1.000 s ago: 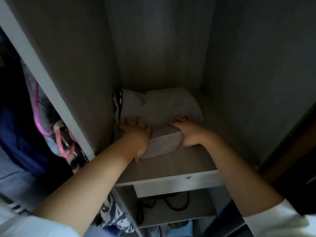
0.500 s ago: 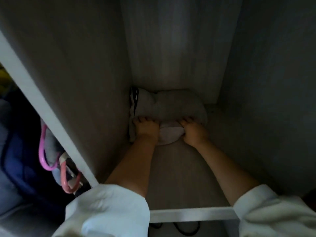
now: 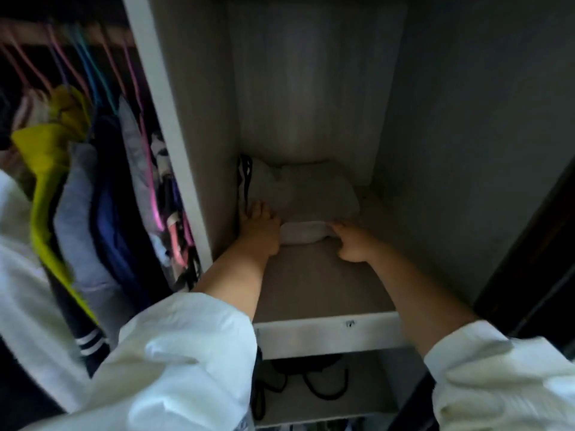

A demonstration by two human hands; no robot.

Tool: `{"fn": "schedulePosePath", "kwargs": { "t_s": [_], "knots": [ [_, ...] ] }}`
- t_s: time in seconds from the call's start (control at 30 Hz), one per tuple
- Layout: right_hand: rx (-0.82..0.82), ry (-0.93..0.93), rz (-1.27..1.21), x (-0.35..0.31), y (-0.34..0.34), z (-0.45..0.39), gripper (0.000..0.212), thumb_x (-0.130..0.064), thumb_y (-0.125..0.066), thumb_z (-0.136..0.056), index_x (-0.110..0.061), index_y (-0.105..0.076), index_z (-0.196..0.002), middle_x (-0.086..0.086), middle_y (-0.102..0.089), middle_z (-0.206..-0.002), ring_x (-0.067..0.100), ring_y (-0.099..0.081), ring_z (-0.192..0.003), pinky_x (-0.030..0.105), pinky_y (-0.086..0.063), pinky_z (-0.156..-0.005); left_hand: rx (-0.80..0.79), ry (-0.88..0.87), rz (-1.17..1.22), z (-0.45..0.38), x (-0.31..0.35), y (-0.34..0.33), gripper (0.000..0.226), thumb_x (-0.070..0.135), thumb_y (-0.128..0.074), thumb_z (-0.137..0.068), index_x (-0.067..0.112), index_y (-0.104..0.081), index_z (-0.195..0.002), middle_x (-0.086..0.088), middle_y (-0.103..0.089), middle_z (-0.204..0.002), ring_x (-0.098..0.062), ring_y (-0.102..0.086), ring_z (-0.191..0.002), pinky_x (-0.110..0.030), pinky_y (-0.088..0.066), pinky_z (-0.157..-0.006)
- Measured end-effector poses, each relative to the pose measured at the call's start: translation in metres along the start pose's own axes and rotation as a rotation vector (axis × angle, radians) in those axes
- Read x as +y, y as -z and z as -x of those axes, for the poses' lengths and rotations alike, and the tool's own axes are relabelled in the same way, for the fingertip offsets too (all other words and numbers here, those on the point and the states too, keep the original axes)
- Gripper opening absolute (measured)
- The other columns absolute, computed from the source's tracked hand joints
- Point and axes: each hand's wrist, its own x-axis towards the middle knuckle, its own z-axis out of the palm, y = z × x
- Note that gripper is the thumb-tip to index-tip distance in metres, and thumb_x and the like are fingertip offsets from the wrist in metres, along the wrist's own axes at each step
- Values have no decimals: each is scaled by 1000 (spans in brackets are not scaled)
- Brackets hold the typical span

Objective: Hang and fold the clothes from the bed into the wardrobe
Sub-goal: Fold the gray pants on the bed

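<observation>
A: Clothes (image 3: 306,189) — folded pile, pale & soft-looking, lumpy on top, sits at the back of the wardrobe shelf (image 3: 323,287) vs. the back wall. Dark strappy bit at its left edge, against the side panel.

B: And the small pale piece in front?

A: Folded cloth (image 3: 303,234), smooth, rounded front edge, lying on the shelf just in front of the pile & touching it. Left hand (image 3: 259,233) rests on its left end, fingers stretched fwd onto the pile, relaxed, not curled round anything. Right hand (image 3: 353,244) at its right end, fingers bent toward the cloth (whether it grips or just touches, can't tell; too dim).

B: Shelf itself?

A: Flat board, matte beige w/ faint wood grain, white front edge w/ a small metal fitting. Side walls same grainy finish.

B: Other compartments?

A: Left section: hanging garments (image 3: 93,197) packed tight — yellow, grey, navy w/ white stripes, a patterned one — on thin hangers (image 3: 77,57) in pink, blue & purple, blurred. Below the shelf: lower compartment w/ dark cords (image 3: 323,384) looped on its floor. Person's sleeves (image 3: 174,362) are white, loose, creased fabric.
</observation>
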Motion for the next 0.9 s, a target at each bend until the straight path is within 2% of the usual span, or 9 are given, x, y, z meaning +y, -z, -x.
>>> {"fn": "schedulePosePath", "kwargs": {
  "t_s": [0.1, 0.17, 0.23, 0.37, 0.47, 0.53, 0.6, 0.77, 0.9],
  "knots": [
    [34, -74, -96, -11, 6, 49, 52, -3, -44, -91, -16, -36, -140, 12, -34, -146, 27, -35, -131, 29, -28, -105, 110, -109, -25, 29, 7, 9, 54, 17, -48, -89, 13, -33, -140, -14, -28, -144, -31, -23, -136, -45, -24, -109],
    [95, -150, -138, -11, 6, 86, 43, -7, -44, -94, -17, -45, -135, 11, -41, -141, 26, -40, -127, 28, -31, -101, 166, -221, -33, 50, 16, 11, 45, 16, -46, -90, 9, -44, -134, -14, -38, -138, -31, -35, -128, -40, -33, -106],
    [138, -209, -218, -9, -2, 124, 35, -11, -43, -96, -15, -51, -129, 10, -46, -137, 26, -43, -125, 24, -31, -98, 143, -336, -25, 74, 27, 8, 39, 15, -43, -92, 7, -48, -130, -14, -44, -136, -30, -42, -125, -37, -37, -103],
    [179, -339, -334, 3, -25, 201, 31, -4, -46, -93, -9, -59, -121, 7, -55, -131, 20, -49, -121, 16, -29, -95, 93, -495, -12, 120, 70, 1, 36, 23, -42, -95, 13, -49, -129, -11, -49, -133, -29, -48, -120, -37, -42, -94],
    [165, -481, -367, 26, -49, 260, 36, 1, -47, -88, -8, -60, -120, 9, -59, -126, 21, -54, -117, 20, -33, -98, 69, -638, -56, 148, 113, -11, 34, 26, -45, -94, 11, -52, -124, -12, -52, -127, -30, -51, -116, -36, -44, -87],
    [91, -607, -329, 48, -63, 309, 41, -1, -46, -88, -10, -54, -127, 10, -57, -129, 23, -53, -117, 26, -37, -100, 67, -768, -113, 171, 152, -16, 26, 23, -43, -94, 11, -55, -114, -11, -54, -120, -30, -54, -109, -33, -42, -75],
    [84, -733, -312, 75, -73, 361, 42, -4, -47, -89, -12, -50, -130, 9, -54, -131, 24, -52, -119, 26, -36, -99, 78, -877, -172, 198, 200, -19, 24, 19, -42, -94, 10, -56, -111, -10, -56, -118, -29, -55, -107, -31, -38, -71],
    [155, -1005, -309, 135, -87, 495, 43, -3, -52, -88, -8, -51, -130, 13, -52, -133, 26, -51, -120, 28, -34, -99, 102, -1030, -247, 263, 335, -16, 30, 16, -46, -93, 8, -56, -120, -10, -56, -125, -28, -55, -114, -34, -46, -82],
    [197, -1176, -263, 193, -89, 615, 41, -4, -46, -90, -13, -52, -129, 4, -50, -136, 23, -47, -123, 27, -33, -102, 122, -1200, -241, 331, 462, -7, 31, 19, -47, -91, 12, -56, -120, -9, -54, -127, -27, -50, -119, -33, -43, -89]
  ]
}}
